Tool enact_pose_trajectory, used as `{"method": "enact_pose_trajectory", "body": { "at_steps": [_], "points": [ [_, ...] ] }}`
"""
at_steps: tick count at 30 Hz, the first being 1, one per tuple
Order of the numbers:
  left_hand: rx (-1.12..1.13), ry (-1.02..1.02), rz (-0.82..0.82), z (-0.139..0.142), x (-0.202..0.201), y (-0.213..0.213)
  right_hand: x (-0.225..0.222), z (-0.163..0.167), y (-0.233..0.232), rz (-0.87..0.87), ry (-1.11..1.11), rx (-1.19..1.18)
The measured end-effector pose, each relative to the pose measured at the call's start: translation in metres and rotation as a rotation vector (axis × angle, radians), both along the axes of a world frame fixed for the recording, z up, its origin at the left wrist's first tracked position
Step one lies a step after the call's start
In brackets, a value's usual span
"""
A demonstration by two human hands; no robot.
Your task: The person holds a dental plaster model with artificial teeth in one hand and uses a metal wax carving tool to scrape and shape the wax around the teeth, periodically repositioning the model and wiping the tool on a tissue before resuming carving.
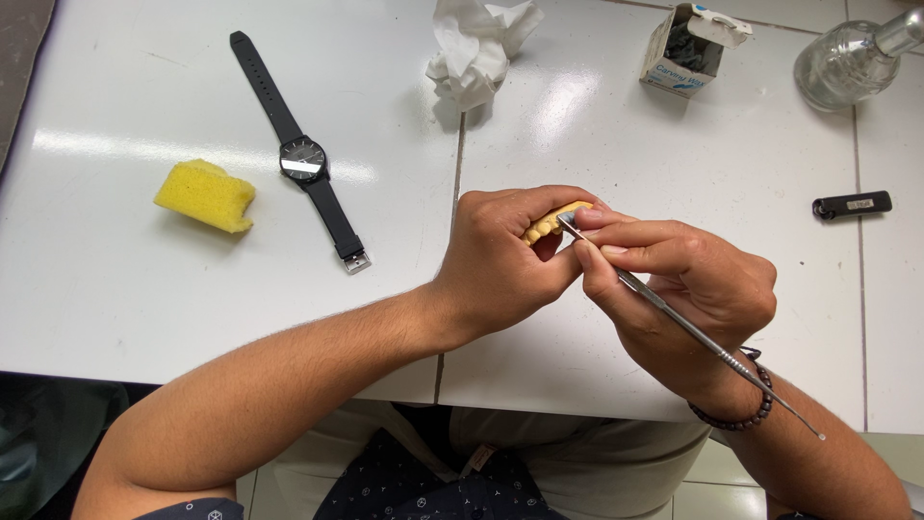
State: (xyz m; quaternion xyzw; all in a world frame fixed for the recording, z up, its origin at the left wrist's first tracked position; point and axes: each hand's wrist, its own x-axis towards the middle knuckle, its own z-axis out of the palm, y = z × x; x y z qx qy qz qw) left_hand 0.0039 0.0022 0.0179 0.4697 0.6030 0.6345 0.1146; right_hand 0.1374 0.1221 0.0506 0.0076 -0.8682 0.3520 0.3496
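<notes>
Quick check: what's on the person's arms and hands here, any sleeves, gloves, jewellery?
Both hands are bare, no gloves: left hand, right hand. Forearms are uncovered, no sleeves showing. The right wrist carries a bracelet of dark round beads. No ring or wristwatch visible on either hand.

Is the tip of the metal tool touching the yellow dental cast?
Touching. The head view shows the metal tool, held in the right hand, with its tip resting on the yellow dental cast gripped by the left hand.
</notes>
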Motion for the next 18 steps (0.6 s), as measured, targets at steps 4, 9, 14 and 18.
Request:
{"method": "enact_pose_trajectory", "body": {
  "at_steps": [4,9,14,18],
  "points": [
    [-0.002,0.01,-0.001,-0.001,-0.001,0.0,-0.002,0.002,-0.001,0.015,-0.006,-0.015],
    [0.064,0.18,0.065,-0.001,-0.004,0.0,0.0,0.008,-0.001,0.016,-0.021,-0.152],
    [0.057,0.267,0.109,-0.003,-0.004,-0.001,0.0,0.01,-0.001,0.026,-0.005,-0.126],
    [0.055,0.276,0.115,-0.003,-0.003,-0.002,0.001,0.009,-0.002,-0.001,-0.004,-0.074]
  ]
}}
